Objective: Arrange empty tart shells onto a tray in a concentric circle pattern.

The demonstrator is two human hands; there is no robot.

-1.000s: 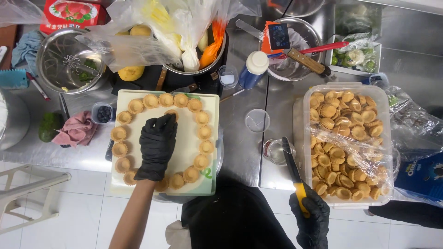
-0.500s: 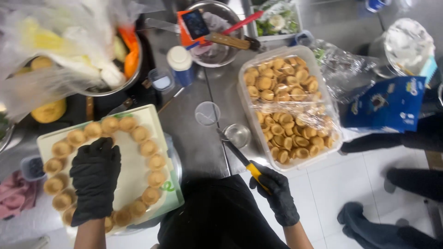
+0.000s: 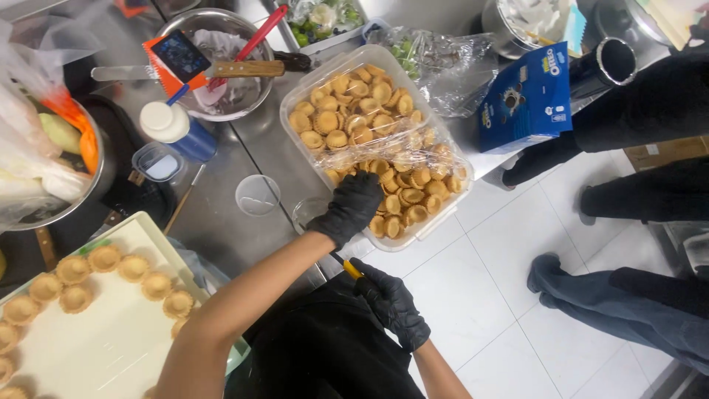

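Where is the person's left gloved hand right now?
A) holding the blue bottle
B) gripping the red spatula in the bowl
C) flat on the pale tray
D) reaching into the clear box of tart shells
D: the left hand rests at the edge of the clear box among the tart shells.

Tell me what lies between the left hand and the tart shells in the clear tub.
Crinkled plastic film covers the shells in the tub. The left hand rests at its near edge, over the film; bare shells lie farther back.

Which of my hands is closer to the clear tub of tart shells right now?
Left. The left hand rests on the tub's near edge, over the shells. The right hand sits below it, off the counter, gripping a yellow-handled tool.
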